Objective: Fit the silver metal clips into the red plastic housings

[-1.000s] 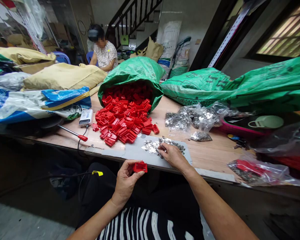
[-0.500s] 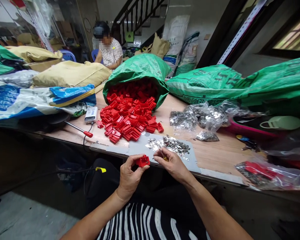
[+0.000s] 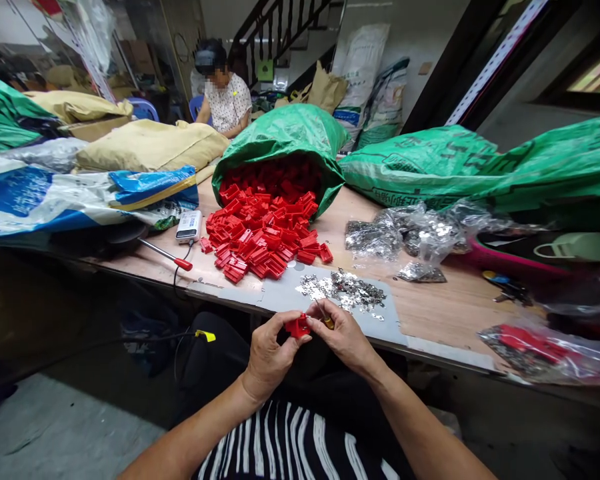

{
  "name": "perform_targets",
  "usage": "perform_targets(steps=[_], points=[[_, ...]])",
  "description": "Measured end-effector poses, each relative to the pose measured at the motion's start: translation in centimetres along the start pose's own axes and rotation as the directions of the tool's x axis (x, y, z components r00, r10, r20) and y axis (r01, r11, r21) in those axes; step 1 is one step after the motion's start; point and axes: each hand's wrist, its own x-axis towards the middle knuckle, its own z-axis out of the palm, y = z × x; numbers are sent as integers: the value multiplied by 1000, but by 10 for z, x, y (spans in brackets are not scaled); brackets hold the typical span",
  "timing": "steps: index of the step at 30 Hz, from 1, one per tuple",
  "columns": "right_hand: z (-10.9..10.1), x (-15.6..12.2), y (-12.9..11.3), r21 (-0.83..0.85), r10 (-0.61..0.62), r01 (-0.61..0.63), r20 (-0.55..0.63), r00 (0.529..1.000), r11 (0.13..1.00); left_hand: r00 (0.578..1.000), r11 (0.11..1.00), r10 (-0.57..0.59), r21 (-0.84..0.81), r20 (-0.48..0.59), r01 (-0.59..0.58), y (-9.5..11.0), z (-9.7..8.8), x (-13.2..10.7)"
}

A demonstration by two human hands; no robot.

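My left hand [image 3: 269,355] is closed on a small red plastic part [image 3: 298,326], held just below the table's front edge. My right hand [image 3: 344,337] is pinched against that part and grips a thin tool with a yellow handle [image 3: 327,321]. Just beyond my hands a heap of small shiny metal pieces [image 3: 344,289] lies on a grey mat [image 3: 280,297]. A pile of red plastic parts [image 3: 260,237] spills from an open green sack [image 3: 285,137] onto the wooden table [image 3: 430,308].
Clear bags of metal pieces [image 3: 410,233] lie to the right, with more green sacks [image 3: 480,167] behind. A red-handled screwdriver [image 3: 167,255] and a small white device [image 3: 189,225] sit left of the pile. Another person [image 3: 225,97] sits at the far end.
My right hand has come back from the metal pieces on the mat and met the red part in my left hand. Both hands now sit close together.
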Motion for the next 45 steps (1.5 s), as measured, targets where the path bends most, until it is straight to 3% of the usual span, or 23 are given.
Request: perform_targets(steps=[4,8,15,25,29,31,33,37,45], points=[[5,-3,4,28,18,-17,-36,999,999,1000,999,-31,-8,4,31,-1,1,-1],[6,-3,6,185,40,-37,-8,999,982,995,992,-98,-84,5,99,-1,3,0],[-2,-6,4,519,173,-223,144,974,825,962,915,-271,-302,27,266,5,4,3],[-2,-14,-2,560,196,-359,331,923,746,936,798,-308,-489,170,352,5,7,-1],[-3,-10,1,445,154,-260,261,953,857,952,856,-247,-420,180,302,-5,5,2],[-4,-7,4,270,88,-128,156,984,954,964,912,-215,-321,154,254,-12,1,9],[-4,-4,9,50,-6,3,63,998,999,976,964,-177,-175,128,198,-19,-4,18],[0,-1,16,-225,-97,99,19,995,969,985,994,-107,10,134,107,-29,-11,34],[5,4,18,-315,-79,85,32,996,945,971,994,3,106,239,-30,-41,-11,42]])
